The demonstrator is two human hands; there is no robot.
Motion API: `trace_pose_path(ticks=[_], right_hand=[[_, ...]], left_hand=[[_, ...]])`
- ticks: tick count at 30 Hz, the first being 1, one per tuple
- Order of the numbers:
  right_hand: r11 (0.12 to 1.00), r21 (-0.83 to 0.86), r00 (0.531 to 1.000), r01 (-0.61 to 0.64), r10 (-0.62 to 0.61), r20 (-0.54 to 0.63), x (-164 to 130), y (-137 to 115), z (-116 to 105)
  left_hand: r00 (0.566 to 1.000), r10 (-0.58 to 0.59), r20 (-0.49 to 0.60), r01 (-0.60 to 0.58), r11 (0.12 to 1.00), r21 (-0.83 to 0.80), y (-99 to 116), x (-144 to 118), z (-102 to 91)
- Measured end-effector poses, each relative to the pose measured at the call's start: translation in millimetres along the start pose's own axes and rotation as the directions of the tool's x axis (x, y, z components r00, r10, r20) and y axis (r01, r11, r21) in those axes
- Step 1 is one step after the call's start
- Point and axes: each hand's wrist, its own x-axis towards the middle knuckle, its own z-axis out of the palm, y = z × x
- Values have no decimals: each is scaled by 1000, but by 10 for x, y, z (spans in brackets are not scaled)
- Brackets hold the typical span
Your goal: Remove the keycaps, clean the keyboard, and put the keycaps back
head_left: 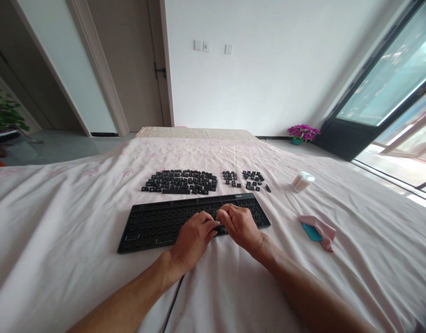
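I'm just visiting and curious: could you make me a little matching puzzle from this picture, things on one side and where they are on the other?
Things:
1. keyboard
2. loose keycaps
3. pink cloth
4. purple flowers

Places:
A. on the floor by the window
B. right of the keyboard, on the sheet
C. under both hands, the left hand and right hand
D. laid out in groups behind the keyboard

Pairs: 1-C, 2-D, 3-B, 4-A
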Motion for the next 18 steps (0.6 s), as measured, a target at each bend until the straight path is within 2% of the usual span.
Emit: trace_pose_path(ticks=[4,8,13,18], right_hand=[[996,36,994,82,-79,-80,-49,54,109],[991,92,981,93,-75,-177,-72,155,159],[974,45,961,222,-210,-181,-38,274,208],[959,78,946,272,-252,-202,-62,258,210]], left_hand=[[999,-24,46,22,999,41,69,48,-51],[998,-36,48,30,993,114,141,139,-38],[998,-63,-7,63,986,155,189,221,76],[991,-119,-68,129,979,161,207,207,164]])
